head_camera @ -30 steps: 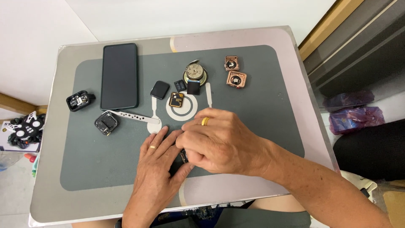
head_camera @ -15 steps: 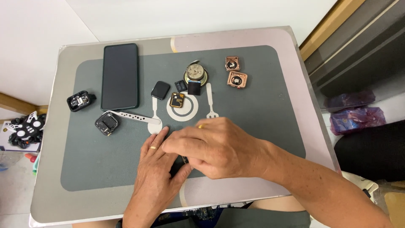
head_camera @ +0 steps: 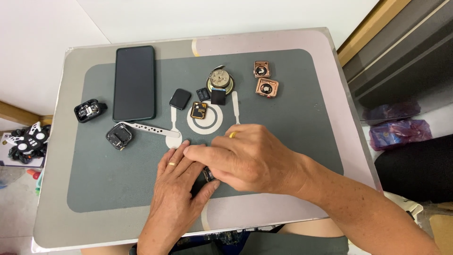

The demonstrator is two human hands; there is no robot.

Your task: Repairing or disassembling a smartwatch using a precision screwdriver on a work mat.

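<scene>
My left hand [head_camera: 177,182] and my right hand [head_camera: 245,158] meet over the near middle of the dark grey mat [head_camera: 118,184]. Together they pinch a small dark watch part [head_camera: 208,174], mostly hidden under the fingers; only its edge shows. My right hand lies over the left hand's fingertips. Each hand wears a gold ring.
On the mat lie a black phone [head_camera: 134,82], silver tweezers [head_camera: 151,128], a dark watch case [head_camera: 118,136], a black square screen [head_camera: 180,98], a small gold-edged module [head_camera: 198,110], a round metal part [head_camera: 220,80] and two copper-coloured squares [head_camera: 264,79]. Another dark case [head_camera: 88,110] sits off the mat's left edge.
Both hands stay clasped on the small part. My right hand has shifted slightly toward me and to the left, uncovering more of the white prong mark on the mat.
</scene>
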